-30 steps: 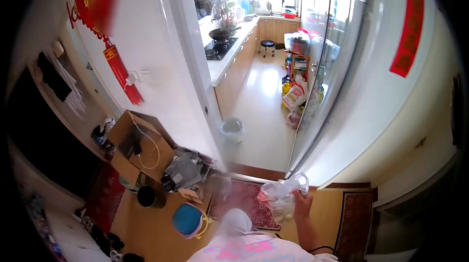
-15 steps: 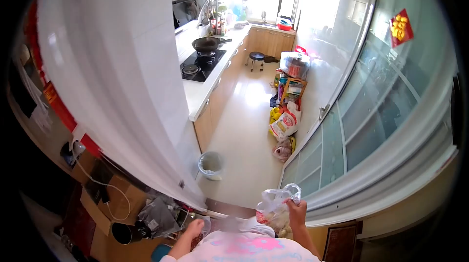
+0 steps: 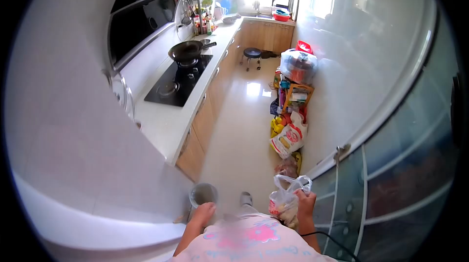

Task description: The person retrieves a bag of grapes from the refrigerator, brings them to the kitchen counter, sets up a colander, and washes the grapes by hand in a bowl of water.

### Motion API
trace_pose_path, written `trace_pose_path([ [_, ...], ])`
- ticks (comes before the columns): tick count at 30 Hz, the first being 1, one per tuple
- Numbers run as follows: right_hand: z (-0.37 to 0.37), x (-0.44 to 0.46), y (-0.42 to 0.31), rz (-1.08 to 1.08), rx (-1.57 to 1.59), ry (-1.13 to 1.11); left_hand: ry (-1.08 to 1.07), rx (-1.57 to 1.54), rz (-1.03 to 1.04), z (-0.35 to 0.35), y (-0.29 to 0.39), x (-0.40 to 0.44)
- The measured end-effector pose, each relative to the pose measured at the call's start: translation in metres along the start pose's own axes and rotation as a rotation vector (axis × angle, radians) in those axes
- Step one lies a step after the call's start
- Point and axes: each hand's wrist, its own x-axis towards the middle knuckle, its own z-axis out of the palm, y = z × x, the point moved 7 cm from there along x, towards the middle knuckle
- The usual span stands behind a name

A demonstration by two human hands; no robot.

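Observation:
My right hand (image 3: 306, 203) is closed on the handles of a thin white plastic bag (image 3: 283, 198) with red print, which hangs by my right side. Pale, lumpy contents show through the lower part of the bag. My left hand (image 3: 204, 211) is low at my left side, its fingers curled. Anything inside those fingers is hidden from me. Just beyond it, a translucent grey waste bin (image 3: 203, 193) stands on the floor; I cannot tell whether the hand touches it.
A counter (image 3: 161, 130) with a gas hob (image 3: 178, 83) and a wok (image 3: 185, 52) runs along the left. Bags (image 3: 290, 135) and a rack (image 3: 298, 97) line the right wall. A black stool (image 3: 252, 53) stands farther back. A glass door (image 3: 391, 179) is at right.
I have moved forward through the doorway into the kitchen. My left hand is now by the waste bin. The plastic bag has come along in my right hand.

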Motion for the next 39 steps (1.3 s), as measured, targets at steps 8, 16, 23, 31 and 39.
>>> trace_pose_path([
  [8, 0.153, 0.183, -0.092, -0.283, -0.112, -0.208, 0.051, -0.130, -0.040, -0.113, 0.096, 0.179],
  [16, 0.319, 0.390, -0.119, -0.458, -0.269, -0.366, -0.013, -0.238, 0.350, -0.170, 0.198, 0.454],
  [23, 0.492, 0.520, -0.199, -0.469, -0.385, -0.730, -0.361, -0.814, 0.476, -0.240, 0.311, 0.666],
  [31, 0.597, 0.682, -0.261, -0.441, -0.261, -0.656, -0.127, -0.538, 0.754, -0.305, 0.379, 0.849],
  [39, 0.709, 0.880, -0.286, -0.248, -0.005, -0.758, 0.071, -0.623, 0.364, -0.375, 0.400, 1.046],
])
